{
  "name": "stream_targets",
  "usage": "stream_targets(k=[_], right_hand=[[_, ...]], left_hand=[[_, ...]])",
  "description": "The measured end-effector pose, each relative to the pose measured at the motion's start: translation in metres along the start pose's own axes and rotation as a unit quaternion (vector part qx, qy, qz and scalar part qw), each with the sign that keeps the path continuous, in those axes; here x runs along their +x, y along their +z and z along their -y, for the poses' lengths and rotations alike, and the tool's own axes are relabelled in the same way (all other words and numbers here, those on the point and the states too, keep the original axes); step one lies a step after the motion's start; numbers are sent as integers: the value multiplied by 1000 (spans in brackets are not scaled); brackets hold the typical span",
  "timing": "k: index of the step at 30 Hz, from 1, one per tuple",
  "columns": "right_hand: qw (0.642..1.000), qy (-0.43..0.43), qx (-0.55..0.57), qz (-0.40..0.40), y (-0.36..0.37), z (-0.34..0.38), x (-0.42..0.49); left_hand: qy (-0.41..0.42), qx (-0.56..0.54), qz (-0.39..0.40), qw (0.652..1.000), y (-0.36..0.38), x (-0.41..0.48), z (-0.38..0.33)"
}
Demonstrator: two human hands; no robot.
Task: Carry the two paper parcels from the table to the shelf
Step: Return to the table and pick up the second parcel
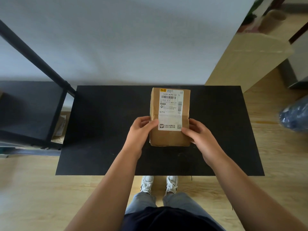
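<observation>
On black table, brown paper parcel lying flat, label up. Left hand and right hand clasping its near sides, thumbs pressing on top, other fingers curling along edges. Risk: paper skin slipping or tearing if squeeze is uneven; parcel tilting while swinging toward dark shelf on left.

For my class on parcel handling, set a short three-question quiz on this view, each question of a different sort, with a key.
1. True or false: the brown paper parcel lies on the black table.
2. Multiple choice: how is the parcel gripped? A) the left hand alone; B) the right hand alone; C) both hands, one at each side.
3. Fill in: the white shipping label is on the parcel's ____ face.

Key: 1 true; 2 C; 3 top.
</observation>
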State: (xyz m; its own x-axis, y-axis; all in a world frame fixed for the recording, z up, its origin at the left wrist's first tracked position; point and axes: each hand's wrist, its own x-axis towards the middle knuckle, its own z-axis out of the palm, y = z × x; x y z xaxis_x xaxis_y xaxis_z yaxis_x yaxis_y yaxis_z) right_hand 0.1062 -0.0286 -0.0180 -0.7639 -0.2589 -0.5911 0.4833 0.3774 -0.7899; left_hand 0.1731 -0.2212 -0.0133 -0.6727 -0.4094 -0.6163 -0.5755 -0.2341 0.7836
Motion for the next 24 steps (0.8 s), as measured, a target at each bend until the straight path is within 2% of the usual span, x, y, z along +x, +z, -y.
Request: stream_targets(k=[4,11,24], right_hand=[[998,-56,1,30,3,20,-15],[993,-117,9,32,-2,42,-31],[986,-157,43,38,-2,56,-44]], left_hand=[[37,-24,-13,999,-8,-8,-17],[87,-59,1,994,-19,-23,-32],[133,-79,30,988,-31,-39,-47]])
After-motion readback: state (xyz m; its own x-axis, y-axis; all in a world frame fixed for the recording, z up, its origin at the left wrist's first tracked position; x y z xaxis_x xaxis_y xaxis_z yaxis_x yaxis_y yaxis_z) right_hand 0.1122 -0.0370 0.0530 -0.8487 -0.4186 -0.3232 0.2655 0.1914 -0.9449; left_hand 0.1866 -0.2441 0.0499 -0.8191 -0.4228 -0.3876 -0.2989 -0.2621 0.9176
